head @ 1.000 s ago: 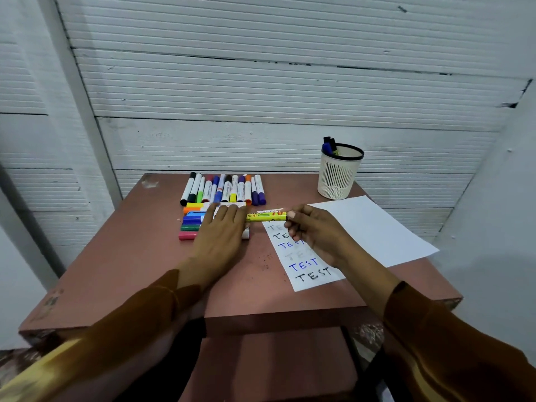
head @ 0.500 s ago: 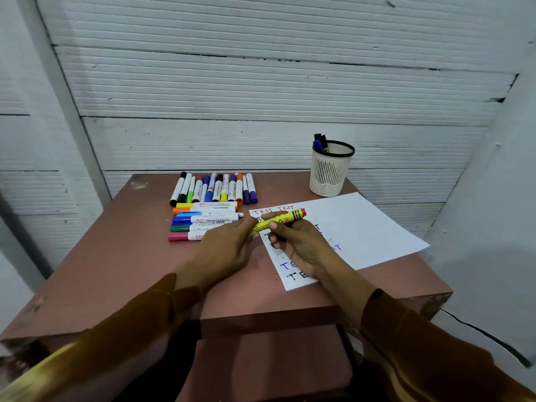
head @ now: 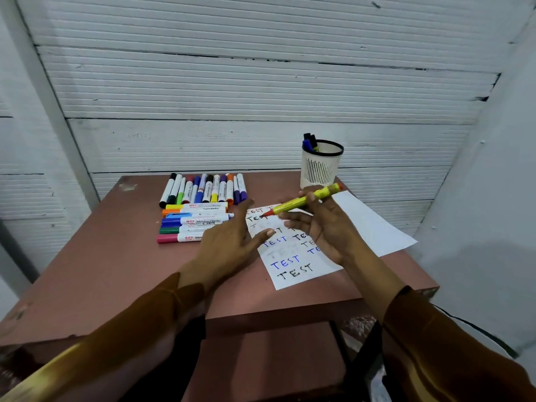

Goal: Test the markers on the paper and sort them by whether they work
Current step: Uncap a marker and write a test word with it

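**Yellow marker held above a half-filled test sheet**

A person's right hand (head: 324, 224) grips a yellow marker (head: 303, 199) near its middle, red tip aimed down-left, just above the paper (head: 374, 227). The left hand (head: 232, 242) hovers beside it, fingers spread, holding nothing. The paper already carries many "TEST" words in several colours, some faint. Two marker groups (head: 200, 207) lie on the table (head: 101, 256); more stand in a cup (head: 320, 166). Which group is tested is unclear, so sorting seems well underway.
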`<state>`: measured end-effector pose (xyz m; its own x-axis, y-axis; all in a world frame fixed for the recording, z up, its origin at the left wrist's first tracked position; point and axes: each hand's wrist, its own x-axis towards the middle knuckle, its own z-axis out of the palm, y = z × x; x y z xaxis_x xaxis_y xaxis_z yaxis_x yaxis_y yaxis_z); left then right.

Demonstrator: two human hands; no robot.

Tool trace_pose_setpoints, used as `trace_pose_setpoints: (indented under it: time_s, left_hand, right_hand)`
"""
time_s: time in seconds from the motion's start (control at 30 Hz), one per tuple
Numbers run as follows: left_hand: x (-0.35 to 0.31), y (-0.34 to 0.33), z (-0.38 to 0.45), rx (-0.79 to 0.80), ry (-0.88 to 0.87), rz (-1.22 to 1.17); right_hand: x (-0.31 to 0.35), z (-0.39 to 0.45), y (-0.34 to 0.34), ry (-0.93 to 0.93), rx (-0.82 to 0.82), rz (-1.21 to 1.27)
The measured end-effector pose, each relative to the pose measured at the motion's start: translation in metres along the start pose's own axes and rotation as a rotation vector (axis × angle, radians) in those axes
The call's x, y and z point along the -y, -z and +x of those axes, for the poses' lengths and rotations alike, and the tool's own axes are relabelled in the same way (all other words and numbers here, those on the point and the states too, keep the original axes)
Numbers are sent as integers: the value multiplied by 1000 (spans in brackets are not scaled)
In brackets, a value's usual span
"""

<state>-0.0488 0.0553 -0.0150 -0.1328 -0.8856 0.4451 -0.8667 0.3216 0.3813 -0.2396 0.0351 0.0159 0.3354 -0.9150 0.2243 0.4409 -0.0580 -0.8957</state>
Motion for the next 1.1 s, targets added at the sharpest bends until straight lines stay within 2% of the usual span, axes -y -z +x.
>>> trace_pose_setpoints:
  time_s: [0.07,0.17,0.27,0.4,0.5,0.8,1.1]
  left_hand:
    - [4,-3,-1,75,-67,59]
    - [9,-7,-1,211,-202,138]
    - [14,-11,-1,217,-208,134]
    - [16,-13,0,203,-216,165]
    - [15,-13,-1,199,-207,165]
    - [17,-13,-3,206,-176,122]
    - [20,-15,-3,205,-184,122]
  right_hand:
    - [8,-3,10,54,-116,49]
    - [7,-6,24,106,-333,-59]
    - [2,-11,33,90,-452,-145]
    - [0,-18,36,23,-450,-59]
    - [-2,-21,36,-60,-448,-102]
    - [-17,-31,31,-34,-461,-620]
    - [-21,-34,28,1,-443,-811]
